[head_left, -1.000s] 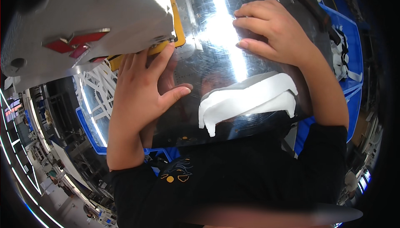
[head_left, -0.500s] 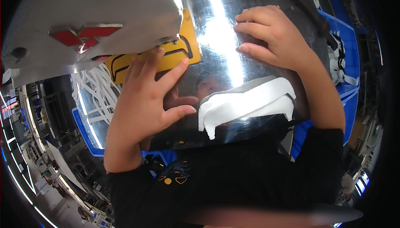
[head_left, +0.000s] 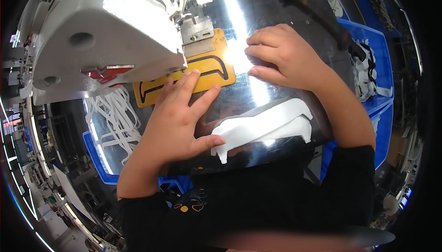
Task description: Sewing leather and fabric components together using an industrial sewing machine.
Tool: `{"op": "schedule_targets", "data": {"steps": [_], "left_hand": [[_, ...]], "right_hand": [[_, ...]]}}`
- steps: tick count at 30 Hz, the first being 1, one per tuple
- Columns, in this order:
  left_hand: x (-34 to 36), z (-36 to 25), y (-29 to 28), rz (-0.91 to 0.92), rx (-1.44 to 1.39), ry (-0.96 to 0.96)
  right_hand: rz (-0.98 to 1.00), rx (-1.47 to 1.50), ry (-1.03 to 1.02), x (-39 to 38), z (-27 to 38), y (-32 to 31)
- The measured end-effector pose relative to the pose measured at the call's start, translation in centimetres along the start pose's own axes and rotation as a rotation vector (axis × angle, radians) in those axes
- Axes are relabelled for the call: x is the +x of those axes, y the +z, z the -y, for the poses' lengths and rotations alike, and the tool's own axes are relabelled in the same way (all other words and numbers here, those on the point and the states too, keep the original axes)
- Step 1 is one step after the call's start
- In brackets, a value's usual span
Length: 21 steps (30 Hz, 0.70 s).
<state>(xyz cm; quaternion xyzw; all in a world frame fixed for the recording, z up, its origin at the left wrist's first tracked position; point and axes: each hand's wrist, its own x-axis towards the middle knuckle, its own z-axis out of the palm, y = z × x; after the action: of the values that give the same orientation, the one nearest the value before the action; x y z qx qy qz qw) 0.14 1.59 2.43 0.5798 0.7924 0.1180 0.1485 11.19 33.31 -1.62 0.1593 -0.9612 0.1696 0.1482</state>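
A yellow sewing template with a dark curved slot lies under the head of a white sewing machine. My left hand is open, its fingers spread and the fingertips resting on the template's near edge. Its thumb overlaps the left end of some white fabric pieces, stacked and shaped with a short leg at each end. Whether the thumb touches them I cannot tell. To the right of the template, my right hand hovers over or rests on the shiny tabletop, fingers loosely bent, thumb apart, holding nothing.
White strips hang in a tangle at the left, by a blue bin. Another blue bin at the right holds white and black pieces. A dark bar lies across the far right of the table.
The view has shifted, showing more of the machine and template. My left thumb has come over the end of the white fabric pieces. My right hand stays empty beside the template.
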Motion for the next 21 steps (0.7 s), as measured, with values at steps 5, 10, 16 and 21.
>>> {"op": "schedule_targets", "data": {"steps": [5, 10, 16, 21], "left_hand": [[0.5, -0.2, 0.2, 0.016, 0.040, 0.043], [0.0, -0.3, 0.0, -0.002, 0.053, 0.005], [-0.6, 0.5, 1.4, -0.095, 0.065, 0.052], [-0.9, 1.6, 1.8, -0.212, 0.058, 0.130]], "right_hand": [[-0.004, -0.001, 0.015, 0.0, 0.2, 0.0], [-0.006, -0.017, 0.012, 0.2, 0.4, 0.0], [0.066, 0.030, 0.079, 1.2, 1.5, -0.7], [0.158, 0.046, 0.100, 3.6, 2.7, -0.3]]}}
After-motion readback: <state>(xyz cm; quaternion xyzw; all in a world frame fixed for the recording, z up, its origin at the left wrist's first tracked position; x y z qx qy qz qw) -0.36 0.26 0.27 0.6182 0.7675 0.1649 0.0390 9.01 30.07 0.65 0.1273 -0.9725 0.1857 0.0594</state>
